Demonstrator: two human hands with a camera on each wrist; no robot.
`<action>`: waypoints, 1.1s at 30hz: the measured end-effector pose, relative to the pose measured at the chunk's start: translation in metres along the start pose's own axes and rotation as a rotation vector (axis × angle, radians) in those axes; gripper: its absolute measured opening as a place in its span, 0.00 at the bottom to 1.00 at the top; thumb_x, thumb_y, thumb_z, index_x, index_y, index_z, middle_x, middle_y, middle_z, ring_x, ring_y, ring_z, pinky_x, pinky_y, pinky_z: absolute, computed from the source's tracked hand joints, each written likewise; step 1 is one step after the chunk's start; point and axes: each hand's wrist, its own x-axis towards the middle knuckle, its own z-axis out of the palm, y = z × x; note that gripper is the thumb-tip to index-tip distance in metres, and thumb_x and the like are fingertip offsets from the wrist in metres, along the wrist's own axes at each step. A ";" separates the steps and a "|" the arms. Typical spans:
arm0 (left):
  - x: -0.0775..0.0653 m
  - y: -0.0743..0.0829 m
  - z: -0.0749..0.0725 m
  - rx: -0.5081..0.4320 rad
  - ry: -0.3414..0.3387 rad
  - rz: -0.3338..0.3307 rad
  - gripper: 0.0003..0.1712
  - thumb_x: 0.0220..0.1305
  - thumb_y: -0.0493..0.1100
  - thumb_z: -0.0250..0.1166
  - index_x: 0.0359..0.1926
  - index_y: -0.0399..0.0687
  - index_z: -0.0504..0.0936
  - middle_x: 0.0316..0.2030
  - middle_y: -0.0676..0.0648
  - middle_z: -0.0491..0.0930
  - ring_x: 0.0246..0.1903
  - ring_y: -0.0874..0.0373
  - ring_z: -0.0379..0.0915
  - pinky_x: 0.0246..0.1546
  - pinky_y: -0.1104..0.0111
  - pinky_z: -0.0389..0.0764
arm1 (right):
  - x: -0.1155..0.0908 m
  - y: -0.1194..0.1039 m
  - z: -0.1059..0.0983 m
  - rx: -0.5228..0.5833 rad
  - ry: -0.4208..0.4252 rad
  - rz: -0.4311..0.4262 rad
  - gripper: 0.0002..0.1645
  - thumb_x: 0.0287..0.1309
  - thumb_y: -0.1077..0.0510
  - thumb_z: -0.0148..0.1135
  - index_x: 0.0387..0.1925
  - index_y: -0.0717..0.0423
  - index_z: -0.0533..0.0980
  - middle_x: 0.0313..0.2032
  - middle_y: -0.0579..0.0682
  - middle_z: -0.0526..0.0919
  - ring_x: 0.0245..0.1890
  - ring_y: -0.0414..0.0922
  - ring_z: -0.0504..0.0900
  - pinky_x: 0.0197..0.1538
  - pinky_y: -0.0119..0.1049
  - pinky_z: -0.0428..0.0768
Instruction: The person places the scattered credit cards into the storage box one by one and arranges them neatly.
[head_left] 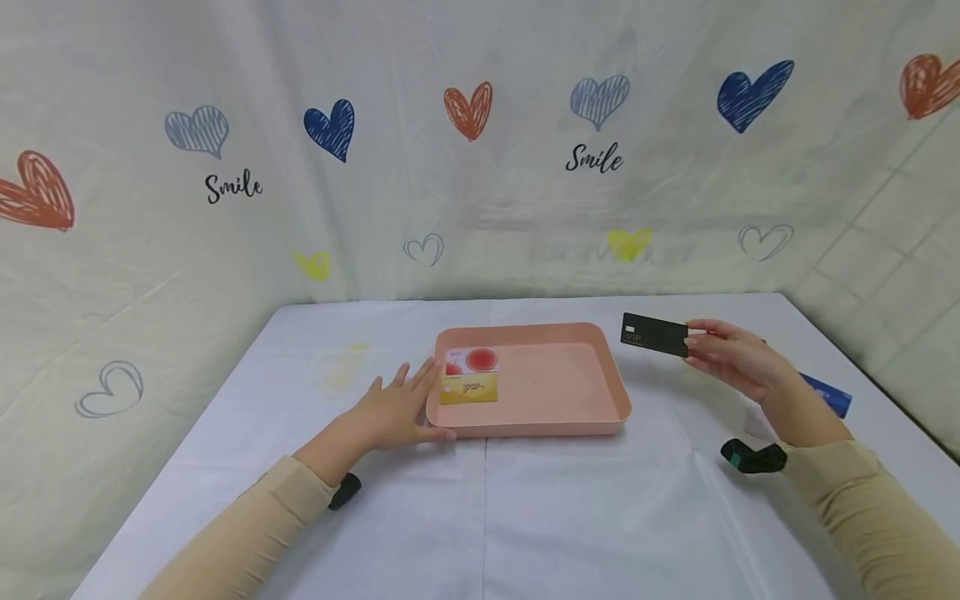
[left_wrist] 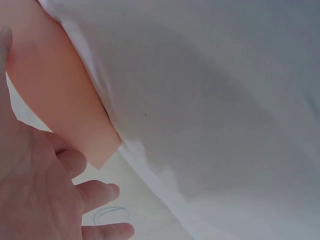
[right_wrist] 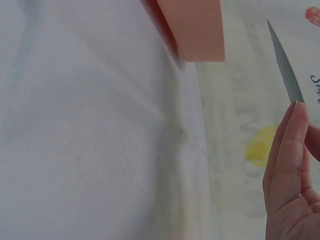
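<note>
Held up right of the pink tray (head_left: pixel 555 429), a black VIP card (head_left: pixel 651 333) is pinched by its right end between the thumb and fingers of my right hand (head_left: pixel 738 358). The right wrist view catches that card (right_wrist: pixel 286 65) nearly edge-on above the fingertips. With fingers spread, my left hand (head_left: pixel 397 408) rests against the tray's left side; the left wrist view shows its palm beside the tray wall (left_wrist: pixel 65 85). Inside the tray at the left lie a red-and-white card (head_left: pixel 472 360) and, in front of it, a gold card (head_left: pixel 468 388).
A blue card (head_left: pixel 827 395) lies on the table at the right, partly hidden behind the right wrist. Near it a pale pink card (head_left: pixel 759 423) shows in part. A white cloth (head_left: pixel 540 517) covers the table, and a heart-patterned curtain (head_left: pixel 525 192) hangs behind.
</note>
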 end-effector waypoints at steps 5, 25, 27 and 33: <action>0.000 0.000 0.001 -0.012 -0.002 -0.013 0.67 0.57 0.78 0.64 0.83 0.52 0.42 0.82 0.48 0.43 0.78 0.36 0.39 0.71 0.33 0.45 | 0.001 0.000 0.014 -0.061 0.007 0.024 0.15 0.74 0.66 0.56 0.43 0.41 0.80 0.39 0.46 0.80 0.37 0.42 0.85 0.45 0.32 0.85; -0.002 0.002 -0.001 -0.020 0.005 -0.010 0.67 0.58 0.77 0.64 0.83 0.50 0.42 0.82 0.48 0.43 0.78 0.36 0.39 0.71 0.33 0.45 | 0.012 0.006 0.065 -0.282 -0.059 0.023 0.15 0.75 0.61 0.56 0.59 0.51 0.67 0.47 0.46 0.78 0.41 0.40 0.84 0.49 0.32 0.84; -0.002 0.001 -0.001 -0.018 0.005 -0.011 0.67 0.58 0.77 0.64 0.83 0.51 0.42 0.82 0.48 0.42 0.78 0.35 0.39 0.71 0.33 0.45 | 0.013 0.006 0.070 -0.301 -0.072 0.023 0.16 0.75 0.61 0.57 0.59 0.53 0.67 0.48 0.47 0.78 0.42 0.40 0.84 0.49 0.32 0.84; -0.002 0.002 -0.001 -0.010 0.004 -0.003 0.66 0.59 0.77 0.64 0.83 0.51 0.42 0.82 0.48 0.42 0.78 0.36 0.39 0.71 0.33 0.46 | 0.017 0.009 0.084 -0.369 -0.091 0.041 0.22 0.75 0.61 0.56 0.64 0.59 0.63 0.50 0.49 0.75 0.42 0.40 0.84 0.50 0.32 0.83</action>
